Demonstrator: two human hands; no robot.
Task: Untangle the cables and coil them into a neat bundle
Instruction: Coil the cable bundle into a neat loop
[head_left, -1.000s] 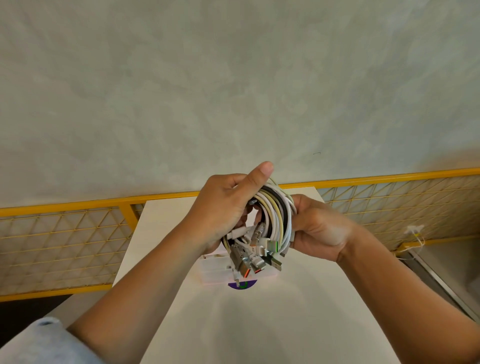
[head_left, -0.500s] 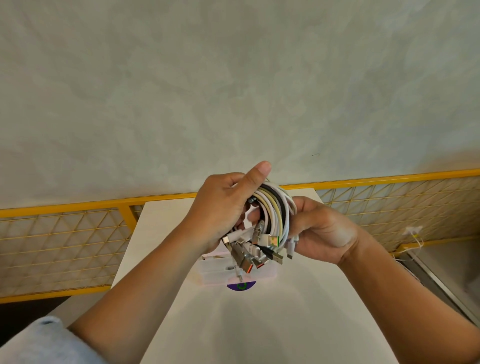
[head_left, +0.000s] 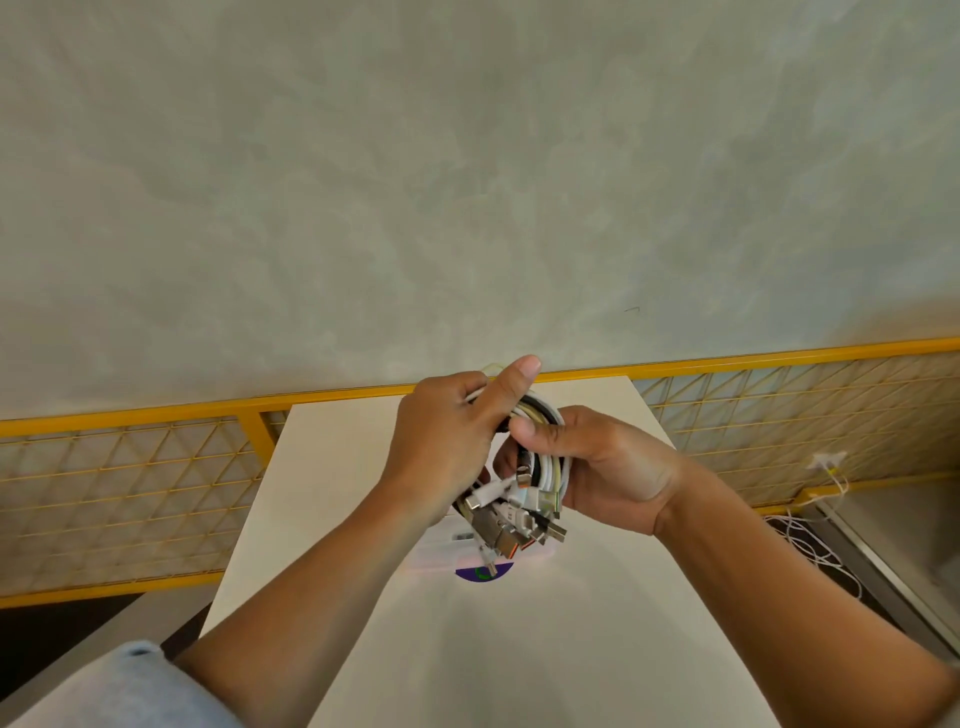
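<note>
smooth round cable coil, metal plugs

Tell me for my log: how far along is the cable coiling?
Done: the cables are looped into one ring. In hand: left hand and right hand both grip them above the table. Left: plugs dangle loose below, and no tie is visible.

The white worktop is a plain, smooth slab that narrows toward its far edge. Near its middle a low translucent box lies flat on the surface. The hanging plugs of the cables hide its far part, so its contents cannot be made out. A purple disc, perhaps a sticker, shows at the box's near edge, touching it.
</note>
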